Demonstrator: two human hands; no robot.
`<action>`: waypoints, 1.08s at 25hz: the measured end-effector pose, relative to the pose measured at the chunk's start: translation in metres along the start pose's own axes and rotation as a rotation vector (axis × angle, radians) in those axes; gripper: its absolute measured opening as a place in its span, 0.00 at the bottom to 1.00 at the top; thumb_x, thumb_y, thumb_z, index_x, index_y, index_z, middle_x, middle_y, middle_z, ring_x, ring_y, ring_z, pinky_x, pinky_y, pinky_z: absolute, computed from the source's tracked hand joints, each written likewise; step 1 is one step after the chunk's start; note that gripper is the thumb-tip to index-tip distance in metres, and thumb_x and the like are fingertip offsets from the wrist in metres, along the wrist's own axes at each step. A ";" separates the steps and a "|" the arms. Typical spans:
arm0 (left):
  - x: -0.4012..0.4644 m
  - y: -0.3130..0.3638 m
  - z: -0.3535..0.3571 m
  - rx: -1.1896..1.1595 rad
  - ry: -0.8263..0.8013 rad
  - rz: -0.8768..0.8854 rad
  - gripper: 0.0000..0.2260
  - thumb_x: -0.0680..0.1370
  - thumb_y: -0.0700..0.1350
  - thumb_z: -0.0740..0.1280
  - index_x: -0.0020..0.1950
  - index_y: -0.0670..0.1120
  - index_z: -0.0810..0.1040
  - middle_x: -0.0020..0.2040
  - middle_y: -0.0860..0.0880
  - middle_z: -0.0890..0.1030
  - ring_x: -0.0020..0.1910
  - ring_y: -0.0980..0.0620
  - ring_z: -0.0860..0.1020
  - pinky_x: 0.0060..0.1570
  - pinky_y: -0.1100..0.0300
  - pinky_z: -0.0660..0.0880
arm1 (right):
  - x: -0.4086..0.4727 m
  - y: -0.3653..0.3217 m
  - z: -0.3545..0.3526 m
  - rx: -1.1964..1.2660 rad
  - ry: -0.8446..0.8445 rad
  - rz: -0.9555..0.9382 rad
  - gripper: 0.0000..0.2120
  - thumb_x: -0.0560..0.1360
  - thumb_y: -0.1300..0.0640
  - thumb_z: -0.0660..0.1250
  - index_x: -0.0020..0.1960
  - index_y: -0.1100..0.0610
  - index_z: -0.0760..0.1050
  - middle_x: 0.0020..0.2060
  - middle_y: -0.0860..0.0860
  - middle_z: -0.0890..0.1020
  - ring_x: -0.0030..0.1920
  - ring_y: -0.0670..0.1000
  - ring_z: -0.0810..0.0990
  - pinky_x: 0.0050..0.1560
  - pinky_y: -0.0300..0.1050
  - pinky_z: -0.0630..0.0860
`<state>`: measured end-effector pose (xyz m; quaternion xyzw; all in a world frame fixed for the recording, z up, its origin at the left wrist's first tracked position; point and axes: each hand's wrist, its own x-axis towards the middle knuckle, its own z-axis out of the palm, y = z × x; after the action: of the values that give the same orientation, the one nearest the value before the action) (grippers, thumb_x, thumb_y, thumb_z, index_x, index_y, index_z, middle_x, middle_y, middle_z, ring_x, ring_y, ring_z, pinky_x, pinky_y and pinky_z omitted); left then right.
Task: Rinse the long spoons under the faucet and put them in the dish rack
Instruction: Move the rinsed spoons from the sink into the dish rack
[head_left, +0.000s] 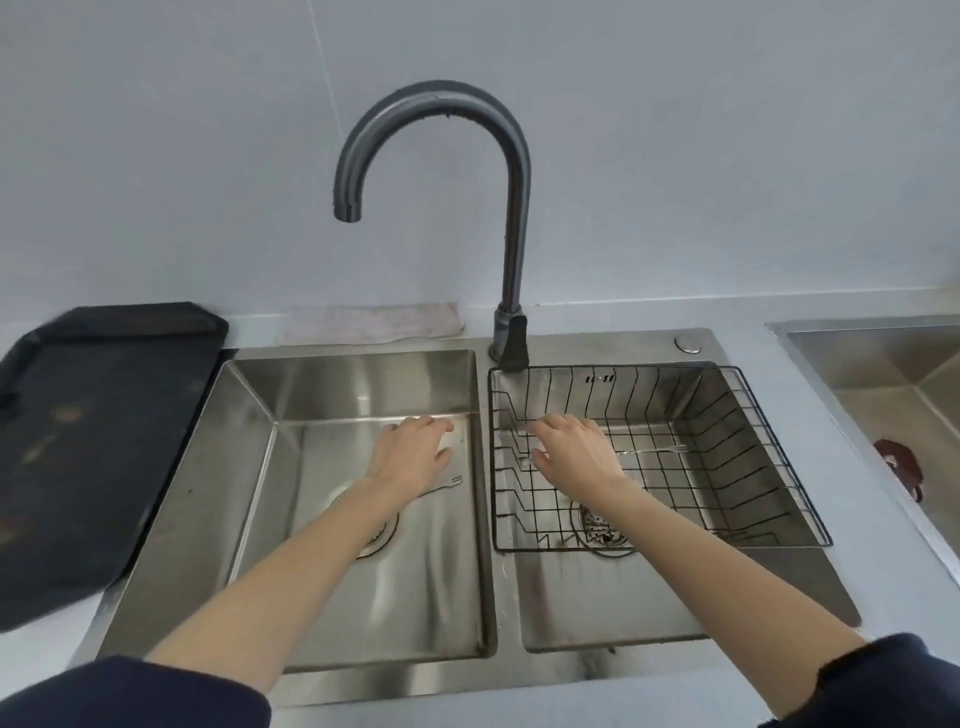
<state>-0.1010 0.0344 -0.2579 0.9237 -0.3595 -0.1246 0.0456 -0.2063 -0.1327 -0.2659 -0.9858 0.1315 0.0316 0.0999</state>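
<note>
— Where are the hands?

— Both reach down into the double sink (483, 519). The left hand (413, 452) is low in the left basin, palm down, its fingers (434, 427) loosely spread and closed on nothing I can see. The right hand (574, 449) is inside the black wire dish rack (779, 467) that sits in the right basin, fingers pointing left, slack and parted.

— And the spoons?

— One thin utensil (449, 482) lies flat on the left basin floor, just near of the left hand's fingers, partly under the wrist; its tip looks pronged, so I cannot tell if it is a spoon. A second slim piece (657, 449) rests on the rack floor, to the right of the right hand. Something pale (525, 460) shows at the right fingertips — too blurred to say whether it is gripped.

— The faucet?

— The dark gooseneck faucet (514, 208) arcs over the left basin, spout above the left hand. A black tray (104, 415) sits on the tabletop at left.
</note>
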 end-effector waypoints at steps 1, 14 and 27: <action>-0.005 -0.011 -0.001 0.003 -0.003 -0.020 0.17 0.79 0.48 0.58 0.68 0.49 0.67 0.69 0.49 0.72 0.68 0.48 0.70 0.65 0.53 0.65 | 0.003 -0.011 0.001 0.000 -0.005 -0.013 0.17 0.79 0.57 0.57 0.66 0.55 0.70 0.64 0.52 0.75 0.65 0.54 0.72 0.66 0.48 0.66; -0.032 -0.135 0.012 -0.006 -0.133 -0.117 0.19 0.79 0.49 0.59 0.69 0.48 0.66 0.68 0.47 0.72 0.67 0.46 0.70 0.65 0.50 0.66 | 0.050 -0.124 0.051 0.025 -0.159 -0.065 0.19 0.78 0.58 0.58 0.69 0.55 0.66 0.66 0.52 0.73 0.67 0.54 0.70 0.69 0.48 0.62; 0.003 -0.174 0.090 -0.120 -0.395 -0.135 0.17 0.78 0.47 0.59 0.67 0.46 0.68 0.64 0.44 0.74 0.64 0.43 0.72 0.60 0.50 0.70 | 0.092 -0.134 0.137 -0.011 -0.433 0.008 0.17 0.77 0.63 0.56 0.65 0.57 0.70 0.63 0.56 0.74 0.64 0.57 0.71 0.67 0.52 0.66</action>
<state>-0.0087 0.1609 -0.3753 0.8990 -0.2906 -0.3269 0.0206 -0.0868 -0.0008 -0.3830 -0.9560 0.1108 0.2436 0.1204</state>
